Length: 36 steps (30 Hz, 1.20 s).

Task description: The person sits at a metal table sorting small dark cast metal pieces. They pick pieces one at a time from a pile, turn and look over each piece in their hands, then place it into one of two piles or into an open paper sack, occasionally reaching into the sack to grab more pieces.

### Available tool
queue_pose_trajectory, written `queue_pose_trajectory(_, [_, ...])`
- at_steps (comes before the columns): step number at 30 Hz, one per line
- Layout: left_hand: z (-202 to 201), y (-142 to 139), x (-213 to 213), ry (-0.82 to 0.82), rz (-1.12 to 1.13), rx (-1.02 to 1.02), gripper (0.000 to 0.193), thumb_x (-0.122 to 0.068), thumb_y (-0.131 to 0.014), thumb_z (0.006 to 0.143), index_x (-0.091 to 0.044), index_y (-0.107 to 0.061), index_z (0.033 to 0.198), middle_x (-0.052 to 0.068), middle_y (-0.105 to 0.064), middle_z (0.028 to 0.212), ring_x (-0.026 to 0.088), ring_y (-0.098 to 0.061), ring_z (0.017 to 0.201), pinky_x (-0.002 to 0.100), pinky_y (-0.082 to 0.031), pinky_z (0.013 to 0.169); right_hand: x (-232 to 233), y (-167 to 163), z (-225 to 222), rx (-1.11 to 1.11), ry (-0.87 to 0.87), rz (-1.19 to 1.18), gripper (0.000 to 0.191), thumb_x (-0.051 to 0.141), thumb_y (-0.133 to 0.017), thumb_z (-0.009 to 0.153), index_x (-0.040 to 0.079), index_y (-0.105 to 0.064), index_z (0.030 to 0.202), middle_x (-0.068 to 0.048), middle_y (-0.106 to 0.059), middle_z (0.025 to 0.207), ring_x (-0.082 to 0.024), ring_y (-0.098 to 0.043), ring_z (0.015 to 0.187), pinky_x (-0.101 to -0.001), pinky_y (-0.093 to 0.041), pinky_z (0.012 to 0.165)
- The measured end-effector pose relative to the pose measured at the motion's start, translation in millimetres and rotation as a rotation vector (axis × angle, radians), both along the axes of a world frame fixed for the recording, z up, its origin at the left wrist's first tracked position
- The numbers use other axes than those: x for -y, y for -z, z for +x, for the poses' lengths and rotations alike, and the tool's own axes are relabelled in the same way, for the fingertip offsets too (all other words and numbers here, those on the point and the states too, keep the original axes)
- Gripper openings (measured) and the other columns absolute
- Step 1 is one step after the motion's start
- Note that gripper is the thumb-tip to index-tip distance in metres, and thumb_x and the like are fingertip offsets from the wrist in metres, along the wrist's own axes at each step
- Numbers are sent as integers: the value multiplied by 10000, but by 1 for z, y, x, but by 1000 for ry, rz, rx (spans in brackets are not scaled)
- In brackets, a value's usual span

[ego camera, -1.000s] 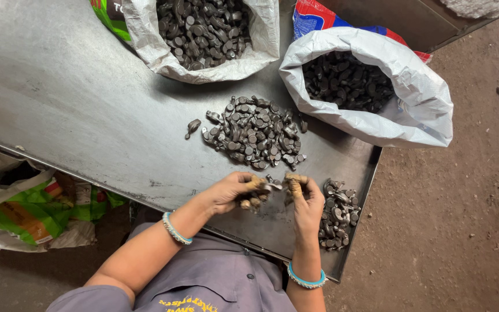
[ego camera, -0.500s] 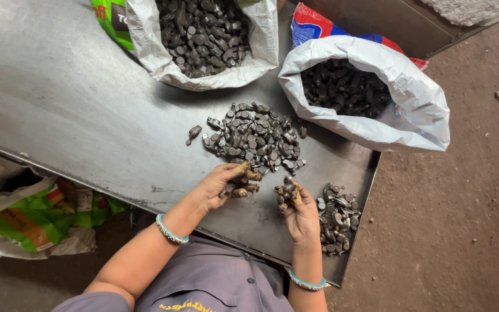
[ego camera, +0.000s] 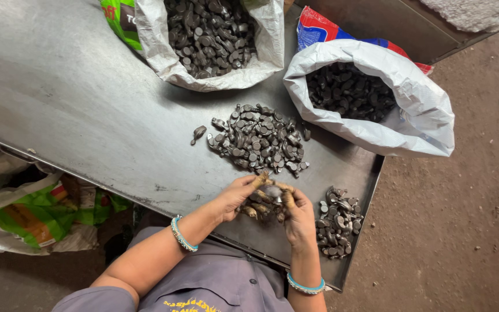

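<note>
My left hand [ego camera: 238, 198] and my right hand [ego camera: 297, 215] meet over the metal table [ego camera: 88, 115], near its front edge. Both close together around small dark metal parts [ego camera: 267, 196], fingers curled and dirty. A larger heap of the same dark parts [ego camera: 261, 138] lies just beyond my hands. A smaller heap [ego camera: 336, 222] sits right of my right hand, by the table's corner. One lone part [ego camera: 198, 133] lies left of the larger heap.
Two white sacks full of dark parts stand open on the table: one at the back [ego camera: 209, 40], one at the right [ego camera: 371, 98]. Crumpled green and white bags [ego camera: 30, 208] lie on the floor at left. Bare dirt floor [ego camera: 451, 231] spreads to the right.
My hands were apart half a second ago, the left picking at the big heap's edge. Now they have come together again, holding parts between them.
</note>
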<state>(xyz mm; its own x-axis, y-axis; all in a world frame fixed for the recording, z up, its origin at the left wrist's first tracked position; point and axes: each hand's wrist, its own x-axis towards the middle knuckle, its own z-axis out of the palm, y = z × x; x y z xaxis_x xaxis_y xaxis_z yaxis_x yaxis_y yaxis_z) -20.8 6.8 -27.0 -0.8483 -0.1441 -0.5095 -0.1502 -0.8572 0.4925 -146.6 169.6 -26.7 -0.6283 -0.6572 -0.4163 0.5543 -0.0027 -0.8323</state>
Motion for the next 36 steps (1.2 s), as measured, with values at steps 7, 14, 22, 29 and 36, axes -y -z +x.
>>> queue_pose_trajectory(7, [8,-6,23,-176,-240,5,323,-165,-769,886,-42,-702,1177,69,-779,909,143,-739,642,216,-454,389,68,-34,4,-1160,-17,488,525,145,-842,797,79,-701,1299,-116,-680,957,-222,-645,812,-365,-542,720])
queue_pose_trajectory(14, [23,-17,58,-328,-916,204,644,-188,-880,760,-73,-666,1357,19,-751,793,51,-635,627,226,-489,487,88,-47,10,-1248,12,653,459,138,-880,747,73,-722,1173,-143,-684,954,-300,-669,837,-407,-526,778])
queue_pose_trajectory(22, [23,-13,47,-258,-1139,276,684,-235,-897,720,-40,-663,1332,82,-804,880,100,-715,730,291,-566,694,52,-8,-1,-963,-37,487,345,6,-801,815,45,-727,1150,-81,-706,988,-165,-674,798,-301,-554,723])
queue_pose_trajectory(29, [28,-30,39,-236,-1171,236,652,-245,-897,733,-87,-684,1328,70,-793,854,119,-731,733,309,-575,701,14,9,-15,-20,-24,6,339,-45,-678,914,-21,-652,1251,-79,-711,1034,-137,-666,838,-299,-560,645])
queue_pose_trajectory(36, [13,-16,1,-293,-432,-133,357,-273,-709,984,-19,-753,1232,34,-766,962,66,-692,775,245,-586,626,11,-17,1,-110,-79,-122,243,-54,-637,908,-26,-683,1146,-73,-740,1172,-162,-690,969,-321,-576,756])
